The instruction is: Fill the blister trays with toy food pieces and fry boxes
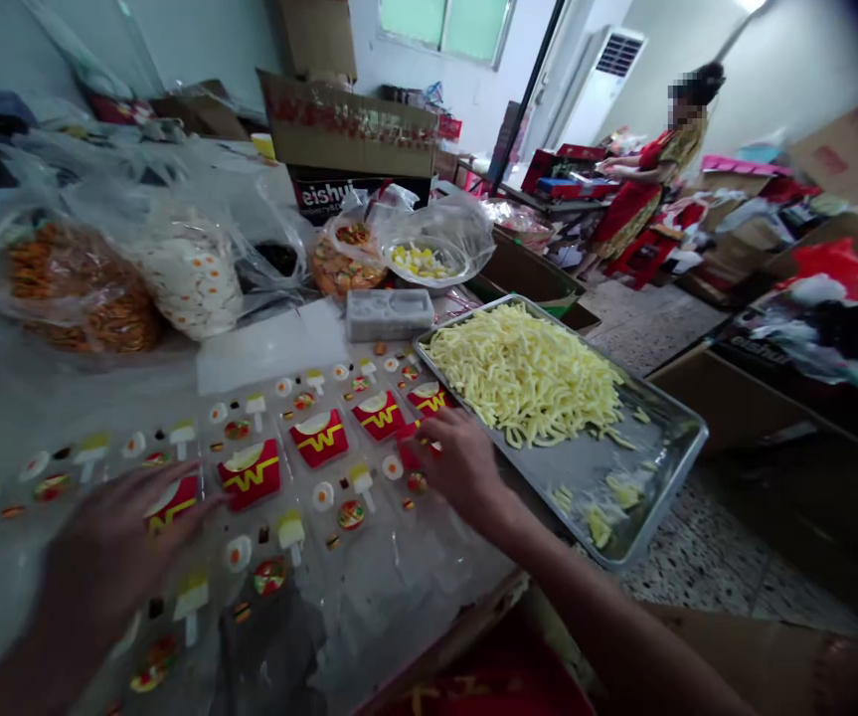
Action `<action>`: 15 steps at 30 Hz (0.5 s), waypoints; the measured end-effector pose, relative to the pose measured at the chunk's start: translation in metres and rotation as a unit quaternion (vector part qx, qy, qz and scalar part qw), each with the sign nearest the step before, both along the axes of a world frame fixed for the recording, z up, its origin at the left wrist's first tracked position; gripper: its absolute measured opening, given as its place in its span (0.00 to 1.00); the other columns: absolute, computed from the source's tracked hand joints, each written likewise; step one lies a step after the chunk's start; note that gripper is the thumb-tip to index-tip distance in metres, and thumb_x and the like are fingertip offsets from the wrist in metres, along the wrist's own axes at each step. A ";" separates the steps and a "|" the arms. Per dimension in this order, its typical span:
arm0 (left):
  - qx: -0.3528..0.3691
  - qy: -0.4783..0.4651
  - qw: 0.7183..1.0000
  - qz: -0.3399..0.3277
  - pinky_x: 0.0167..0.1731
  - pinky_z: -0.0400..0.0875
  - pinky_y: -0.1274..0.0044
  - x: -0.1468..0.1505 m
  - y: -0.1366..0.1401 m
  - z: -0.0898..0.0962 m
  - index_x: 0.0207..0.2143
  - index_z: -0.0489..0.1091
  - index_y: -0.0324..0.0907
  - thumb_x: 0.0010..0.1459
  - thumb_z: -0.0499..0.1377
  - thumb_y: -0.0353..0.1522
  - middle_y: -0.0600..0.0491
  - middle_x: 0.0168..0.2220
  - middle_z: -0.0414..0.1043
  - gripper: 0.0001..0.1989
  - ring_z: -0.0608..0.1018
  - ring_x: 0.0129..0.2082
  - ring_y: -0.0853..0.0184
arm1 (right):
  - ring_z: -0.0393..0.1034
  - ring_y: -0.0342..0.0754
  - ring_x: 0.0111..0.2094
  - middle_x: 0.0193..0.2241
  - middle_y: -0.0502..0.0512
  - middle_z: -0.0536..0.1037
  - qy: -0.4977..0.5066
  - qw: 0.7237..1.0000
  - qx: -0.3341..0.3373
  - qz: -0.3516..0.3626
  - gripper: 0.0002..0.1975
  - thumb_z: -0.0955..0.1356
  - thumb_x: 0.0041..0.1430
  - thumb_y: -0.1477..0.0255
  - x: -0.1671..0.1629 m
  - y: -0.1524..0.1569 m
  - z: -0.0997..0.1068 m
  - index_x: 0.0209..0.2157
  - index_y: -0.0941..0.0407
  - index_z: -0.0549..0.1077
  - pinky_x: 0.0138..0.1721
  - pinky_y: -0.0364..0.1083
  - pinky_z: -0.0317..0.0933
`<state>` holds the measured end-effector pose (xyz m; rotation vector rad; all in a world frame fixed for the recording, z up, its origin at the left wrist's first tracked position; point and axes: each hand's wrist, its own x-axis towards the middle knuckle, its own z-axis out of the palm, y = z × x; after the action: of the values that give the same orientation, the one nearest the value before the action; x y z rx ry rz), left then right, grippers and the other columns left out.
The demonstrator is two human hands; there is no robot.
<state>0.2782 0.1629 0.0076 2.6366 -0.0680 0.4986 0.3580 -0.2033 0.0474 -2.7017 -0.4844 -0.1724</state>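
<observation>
Rows of clear plastic trays (391, 542) cover the table, holding small toy foods: fried eggs (239, 553), ice lollies (290, 532), pizzas (269, 574) and tiny burgers. Red toy fry boxes with a yellow W lie in a row across them, one fry box (250, 475) near the middle. My left hand (104, 567), a little blurred, is spread with thumb and fingers on either side of another fry box (175, 500). On the right, my right hand (462, 462) has its bent fingers on a red fry box (415, 449), partly hiding it.
A metal tray (667, 467) heaped with pale toy fries (525, 373) sits at the table's right edge. Behind are bags of small pieces (190, 268), a stack of plastic moulds (390, 314) and cardboard boxes (354, 124). Another person (648, 189) stands at a far table.
</observation>
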 end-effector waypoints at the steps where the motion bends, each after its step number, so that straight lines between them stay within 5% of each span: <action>1: 0.033 -0.024 0.999 -0.023 0.60 0.65 0.54 0.014 -0.036 0.003 0.55 0.69 0.62 0.62 0.61 0.43 0.61 0.52 0.76 0.19 0.74 0.55 0.53 | 0.69 0.53 0.43 0.39 0.58 0.77 0.004 0.999 -0.013 -0.051 0.10 0.71 0.66 0.64 0.002 -0.018 -0.002 0.35 0.55 0.80 0.43 0.49 0.56; 3: 0.085 -0.005 0.986 -0.144 0.55 0.70 0.60 0.045 -0.109 0.005 0.56 0.71 0.49 0.61 0.62 0.43 0.49 0.50 0.78 0.22 0.77 0.51 0.53 | 0.68 0.56 0.47 0.42 0.59 0.77 0.035 0.996 -0.042 -0.075 0.11 0.72 0.64 0.62 0.007 -0.038 -0.006 0.36 0.54 0.81 0.45 0.50 0.55; 7: 0.130 0.001 0.964 -0.231 0.56 0.69 0.59 0.083 -0.214 0.005 0.63 0.62 0.40 0.58 0.62 0.42 0.39 0.59 0.70 0.33 0.73 0.58 0.48 | 0.68 0.51 0.42 0.36 0.54 0.79 0.081 0.996 -0.026 -0.006 0.09 0.69 0.67 0.67 0.002 -0.036 -0.002 0.33 0.54 0.79 0.42 0.49 0.55; 11: 0.109 -0.020 0.965 -0.237 0.52 0.73 0.60 0.089 -0.258 0.002 0.62 0.61 0.42 0.58 0.58 0.33 0.39 0.55 0.72 0.28 0.75 0.55 0.49 | 0.67 0.50 0.40 0.37 0.53 0.79 0.000 0.998 0.028 0.055 0.06 0.68 0.66 0.71 -0.016 -0.054 0.011 0.34 0.54 0.77 0.41 0.48 0.56; 15: 0.050 -0.015 0.965 -0.258 0.49 0.74 0.60 0.082 -0.290 -0.001 0.60 0.61 0.40 0.56 0.63 0.47 0.39 0.51 0.73 0.35 0.77 0.50 0.47 | 0.71 0.46 0.36 0.37 0.54 0.79 0.003 0.985 0.158 0.069 0.07 0.71 0.67 0.67 -0.039 -0.149 0.012 0.39 0.56 0.79 0.39 0.44 0.61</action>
<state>0.3597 -0.1274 0.0068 2.5622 -0.7846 0.3585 0.3185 -0.3518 0.0591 -2.3513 -0.5858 -0.1863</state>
